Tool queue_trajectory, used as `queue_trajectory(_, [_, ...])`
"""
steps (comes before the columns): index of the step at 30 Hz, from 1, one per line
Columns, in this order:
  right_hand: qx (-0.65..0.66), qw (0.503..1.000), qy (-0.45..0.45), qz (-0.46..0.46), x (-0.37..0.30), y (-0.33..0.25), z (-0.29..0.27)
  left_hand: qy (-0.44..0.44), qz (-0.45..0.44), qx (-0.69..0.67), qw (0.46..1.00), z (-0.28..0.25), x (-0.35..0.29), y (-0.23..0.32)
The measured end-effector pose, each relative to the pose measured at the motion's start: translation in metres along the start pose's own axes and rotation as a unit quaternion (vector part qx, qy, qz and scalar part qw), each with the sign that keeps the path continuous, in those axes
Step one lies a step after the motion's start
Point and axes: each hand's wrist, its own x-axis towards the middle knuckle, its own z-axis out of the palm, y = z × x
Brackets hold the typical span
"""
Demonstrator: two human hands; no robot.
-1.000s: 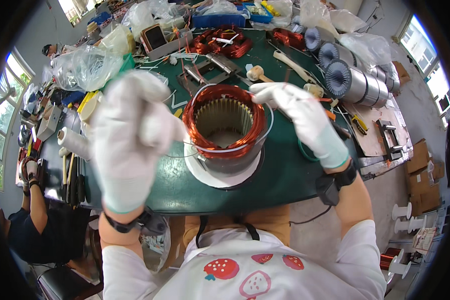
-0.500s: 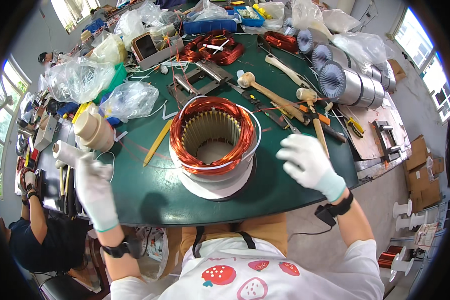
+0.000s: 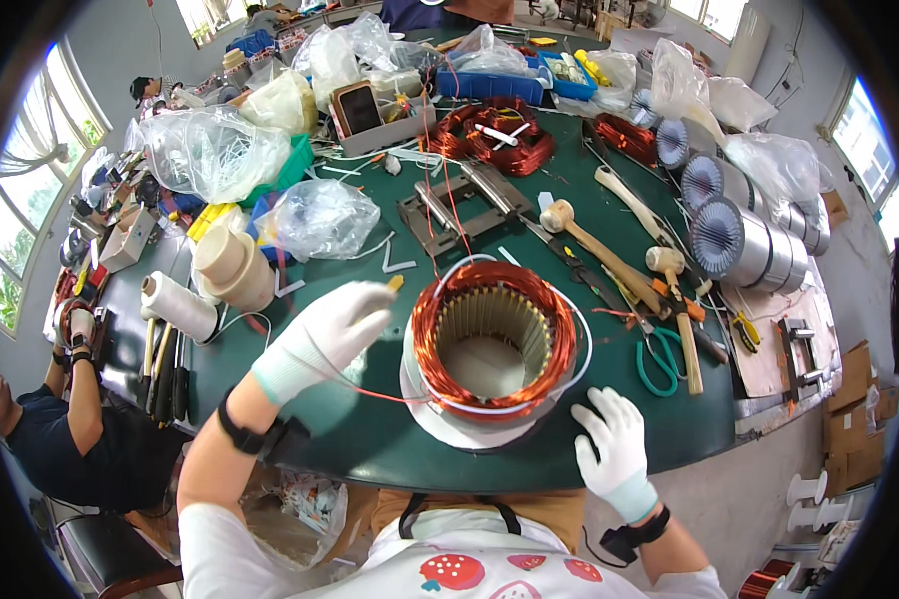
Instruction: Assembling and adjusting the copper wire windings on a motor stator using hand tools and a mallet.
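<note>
A stator (image 3: pixel 494 389), a ring wound with copper wire around a slotted core, stands on a round white base on the green table. White cord runs around its winding. My left hand (image 3: pixel 335 334), in a white glove, is left of the stator, closed around a flat yellow stick (image 3: pixel 397 284); only its tip shows past the fingers. A red wire passes from near my left wrist to the stator. My gloved right hand (image 3: pixel 614 439) hovers at the stator's right, empty, fingers apart. Teal-handled scissors (image 3: pixel 659 361) lie farther right.
Mallets (image 3: pixel 684 319), pliers (image 3: pixel 745 331) and several metal cores (image 3: pixel 739 245) fill the right side. Behind the stator are a metal frame (image 3: pixel 459 205) and copper coils (image 3: pixel 494 140). Thread spools (image 3: pixel 180 307) and plastic bags (image 3: pixel 320 218) stand left. Another person sits at far left.
My left hand has moved right and taken the yellow stick off the table. My right hand has drawn nearer to me, uncovering the scissors. The whole view has shifted.
</note>
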Motion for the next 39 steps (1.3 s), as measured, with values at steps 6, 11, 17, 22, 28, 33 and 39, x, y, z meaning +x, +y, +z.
queue_trajectory(6, [0.006, 0.997, 0.074, -0.017, 0.010, -0.003, 0.003, 0.070, 0.184, 0.268, 0.943, 0.056, 0.140, -0.046])
queue_trajectory(11, [0.010, 0.998, 0.064, -0.001, 0.010, -0.002, -0.002, -0.031, 0.109, 0.304, 0.946, 0.085, 0.182, -0.054])
queue_trajectory(17, [0.043, 0.997, 0.055, 0.010, 0.010, 0.002, -0.004, 0.004, 0.128, 0.317, 0.940, 0.074, 0.145, -0.071])
queue_trajectory(22, [0.046, 0.998, 0.043, 0.018, 0.006, 0.004, -0.005, 0.084, 0.107, 0.338, 0.931, 0.061, 0.128, -0.099])
queue_trajectory(28, [0.041, 0.998, 0.049, 0.015, 0.005, 0.004, 0.001, 0.124, 0.058, 0.341, 0.930, 0.054, 0.122, -0.087])
queue_trajectory(33, [0.014, 0.999, 0.045, 0.010, 0.003, -0.002, 0.005, 0.136, 0.056, 0.361, 0.921, 0.036, 0.068, -0.070])
queue_trajectory(39, [0.004, 1.000, 0.025, 0.012, -0.001, 0.000, 0.010, 0.213, -0.136, 0.436, 0.864, -0.018, 0.042, -0.129])
